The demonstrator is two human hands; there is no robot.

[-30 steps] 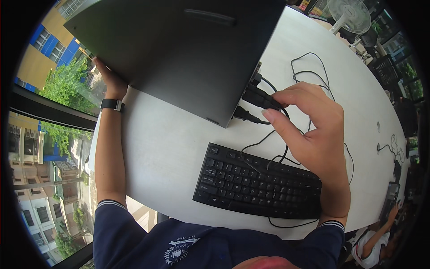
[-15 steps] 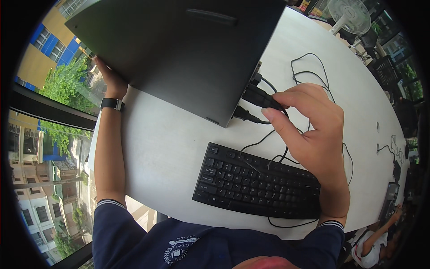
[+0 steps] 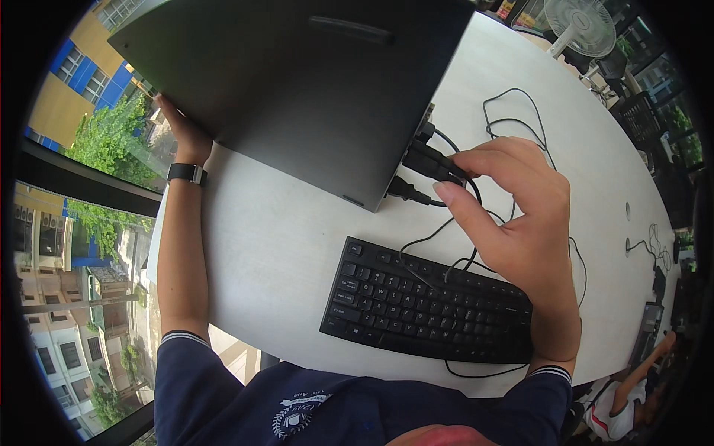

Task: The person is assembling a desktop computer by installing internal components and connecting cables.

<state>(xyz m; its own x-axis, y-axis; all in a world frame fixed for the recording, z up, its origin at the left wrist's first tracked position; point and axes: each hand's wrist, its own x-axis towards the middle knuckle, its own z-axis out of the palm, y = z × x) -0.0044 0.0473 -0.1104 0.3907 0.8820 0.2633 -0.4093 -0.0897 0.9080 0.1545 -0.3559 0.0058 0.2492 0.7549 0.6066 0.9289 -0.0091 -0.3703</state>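
- My left hand (image 3: 192, 141) is against the left edge of the black case (image 3: 297, 97); the case hides part of it, so I cannot tell whether its fingers are clamped or just resting.
- My right hand (image 3: 524, 215) has thumb and forefinger pinched on the cable end of the thick black connector (image 3: 428, 159).
- That connector is at the case's right edge, between a smaller plug (image 3: 425, 131) and a power plug (image 3: 406, 189).
- As far along as I can judge, all three are up against the ports. Whether the pinched one is fully seated or only partly in, I cannot tell from this angle; it is not yet released.
- I see the keyboard (image 3: 428, 305) lying on the white table (image 3: 260, 245), near my right wrist, with a cable across its upper edge.
- A thin cable (image 3: 515, 88) lies loosely looped beyond my right hand.
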